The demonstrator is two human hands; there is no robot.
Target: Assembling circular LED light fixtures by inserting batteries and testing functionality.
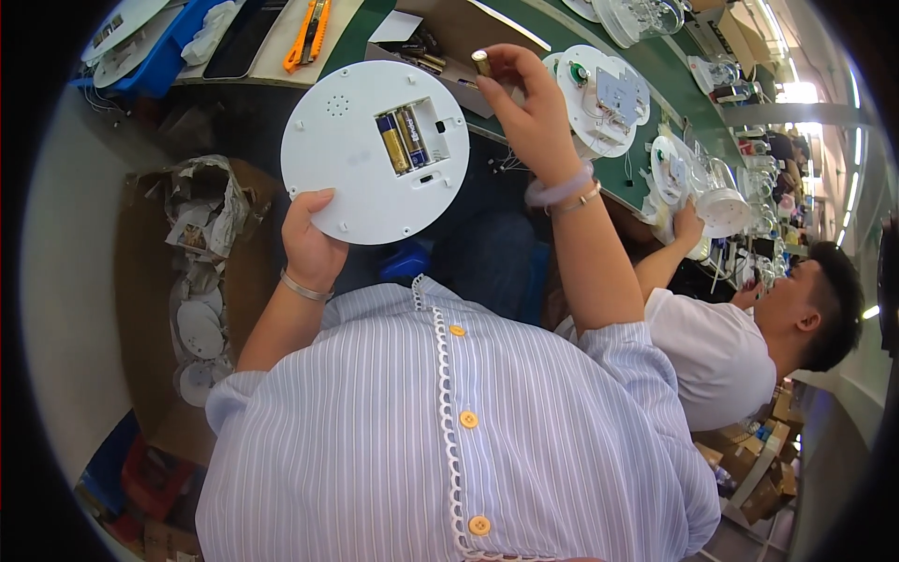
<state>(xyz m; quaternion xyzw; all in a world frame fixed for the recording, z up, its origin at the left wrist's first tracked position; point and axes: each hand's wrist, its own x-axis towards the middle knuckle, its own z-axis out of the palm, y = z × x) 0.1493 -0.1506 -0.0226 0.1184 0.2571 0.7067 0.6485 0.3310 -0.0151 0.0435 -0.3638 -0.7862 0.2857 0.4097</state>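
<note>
My left hand [314,245] grips the lower left rim of a round white plastic housing [361,192], thumb on its face. The housing is tilted toward me and has a cluster of small holes, small tabs along its rim and a rectangular battery compartment. Gold-and-dark batteries [401,140] lie side by side in that compartment. Up and to the right of the housing, my right hand [536,117] pinches one loose battery [481,63] between thumb and fingers. Behind it stands an open cardboard box [459,37] with several more batteries [421,51] inside.
An orange utility knife [307,36] lies on the bench near a blue bin [183,42]. White round assemblies with wires [609,98] sit on the green bench [646,131]. A carton of scrap [154,309] stands at left. A co-worker [716,347] handles parts at right.
</note>
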